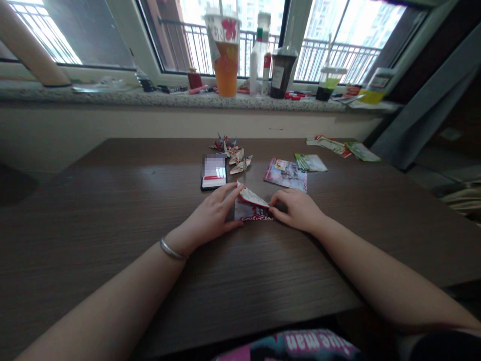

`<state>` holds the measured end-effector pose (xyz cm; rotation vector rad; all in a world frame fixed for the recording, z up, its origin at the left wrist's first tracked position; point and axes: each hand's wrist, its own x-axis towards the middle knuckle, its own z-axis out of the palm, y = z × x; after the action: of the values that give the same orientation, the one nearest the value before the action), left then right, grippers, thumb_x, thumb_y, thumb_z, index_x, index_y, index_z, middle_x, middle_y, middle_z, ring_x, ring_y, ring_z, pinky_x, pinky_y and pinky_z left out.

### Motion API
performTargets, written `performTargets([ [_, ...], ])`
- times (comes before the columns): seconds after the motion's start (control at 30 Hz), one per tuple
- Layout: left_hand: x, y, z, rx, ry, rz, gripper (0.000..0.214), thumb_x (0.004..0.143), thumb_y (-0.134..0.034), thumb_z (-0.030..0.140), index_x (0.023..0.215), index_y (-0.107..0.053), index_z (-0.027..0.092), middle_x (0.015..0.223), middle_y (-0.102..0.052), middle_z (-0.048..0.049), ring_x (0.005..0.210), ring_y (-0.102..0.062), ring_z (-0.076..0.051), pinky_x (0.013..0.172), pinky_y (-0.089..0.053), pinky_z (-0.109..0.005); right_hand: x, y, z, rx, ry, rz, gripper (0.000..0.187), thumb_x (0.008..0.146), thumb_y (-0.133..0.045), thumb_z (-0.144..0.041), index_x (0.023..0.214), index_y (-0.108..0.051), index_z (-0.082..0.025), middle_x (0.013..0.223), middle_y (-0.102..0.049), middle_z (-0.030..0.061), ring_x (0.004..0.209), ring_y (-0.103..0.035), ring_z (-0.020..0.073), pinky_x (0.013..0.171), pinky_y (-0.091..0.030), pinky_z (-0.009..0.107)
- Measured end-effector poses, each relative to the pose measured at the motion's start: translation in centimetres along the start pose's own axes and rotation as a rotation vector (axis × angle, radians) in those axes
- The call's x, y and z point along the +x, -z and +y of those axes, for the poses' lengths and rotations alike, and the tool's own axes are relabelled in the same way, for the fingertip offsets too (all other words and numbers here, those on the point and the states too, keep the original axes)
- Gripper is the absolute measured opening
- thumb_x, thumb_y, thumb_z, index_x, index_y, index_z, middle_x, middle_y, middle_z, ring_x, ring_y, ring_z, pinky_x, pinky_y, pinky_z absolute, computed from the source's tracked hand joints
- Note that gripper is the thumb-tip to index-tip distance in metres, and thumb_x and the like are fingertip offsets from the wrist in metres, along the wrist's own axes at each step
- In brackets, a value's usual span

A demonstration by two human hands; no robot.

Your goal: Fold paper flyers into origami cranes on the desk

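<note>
Both hands at work mid-frame, folks, on the paper (253, 210), which sits on the counter (112, 240) just below ctr: its pale flap is folded over at a slant, w/ the printed side showing along the bottom. L hand (216, 210) comes in from lower left, part open, fingertips touching the flap's top left corner, thumb spread apart at the lower left edge; silver bracelet (172, 249) on that wrist. R hand (296, 208), in from lower right, is half curled, thumb & forefinger pinched on the paper's right tip. Just above the L hand, the phone (214, 173), screen lit, top part blurred out; next to it, nr upper ctr, a cluster of folded paper shapes (238, 159). Right of ctr lies a pink-and-purple packet (286, 173), w/ a small stack of cards (311, 163) beside it, & more printed strips (332, 146) farther toward upper right. Up top, the windowsill (169, 103) is busy: tall cup (227, 67) of orange drink, clear bottle (257, 65), dark cup (281, 72), etc. Printed cloth (300, 346) shows at bottom ctr-right.
</note>
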<state>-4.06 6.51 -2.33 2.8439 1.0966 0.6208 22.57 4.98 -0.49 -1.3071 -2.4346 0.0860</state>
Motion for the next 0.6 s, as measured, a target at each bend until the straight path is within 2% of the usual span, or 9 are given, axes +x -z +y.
performTargets([
  [0.13, -0.1, -0.3, -0.1, -0.028, 0.045, 0.011, 0.092, 0.076, -0.072, 0.04, 0.147, -0.018, 0.018, 0.147, -0.033, -0.0175, 0.137, -0.033, -0.033, 0.113, -0.032, -0.049, 0.0, -0.3, 0.6, 0.07, -0.079, 0.031, 0.012, 0.085, -0.055, -0.03, 0.083, -0.061, -0.02, 0.082, -0.068, 0.0032, 0.078, -0.061, 0.0181, 0.072, -0.042, 0.029],
  [0.3, -0.2, -0.1, 0.1, -0.064, 0.025, 0.037, 0.066, 0.077, -0.071, 0.035, 0.134, -0.039, 0.02, 0.135, -0.043, -0.0139, 0.128, -0.043, -0.03, 0.108, -0.039, -0.047, -0.1, -0.5, 1.0, 0.1, -0.145, 0.048, 0.012, 0.085, -0.055, -0.03, 0.084, -0.061, -0.02, 0.082, -0.068, 0.0029, 0.076, -0.061, 0.0181, 0.069, -0.041, 0.028],
  [0.5, 0.0, 0.3, 0.4, 0.019, -0.058, -0.005, 0.045, 0.086, -0.061, 0.032, 0.127, -0.051, 0.019, 0.129, -0.047, -0.0134, 0.121, -0.047, -0.029, 0.105, -0.041, -0.047, -0.1, -0.6, 1.0, 0.097, -0.196, 0.062, 0.012, 0.085, -0.054, -0.031, 0.084, -0.061, -0.021, 0.08, -0.068, 0.0025, 0.072, -0.06, 0.0171, 0.065, -0.039, 0.028],
  [0.6, 0.0, 0.3, 0.2, 0.005, -0.101, -0.056, 0.039, 0.086, -0.062, 0.034, 0.122, -0.057, 0.02, 0.13, -0.049, -0.0124, 0.124, -0.044, -0.029, 0.107, -0.038, -0.047, -0.1, -0.7, 1.2, 0.119, -0.241, 0.093, 0.011, 0.085, -0.054, -0.031, 0.084, -0.06, -0.021, 0.077, -0.067, 0.0024, 0.069, -0.06, 0.0166, 0.064, -0.039, 0.027],
])
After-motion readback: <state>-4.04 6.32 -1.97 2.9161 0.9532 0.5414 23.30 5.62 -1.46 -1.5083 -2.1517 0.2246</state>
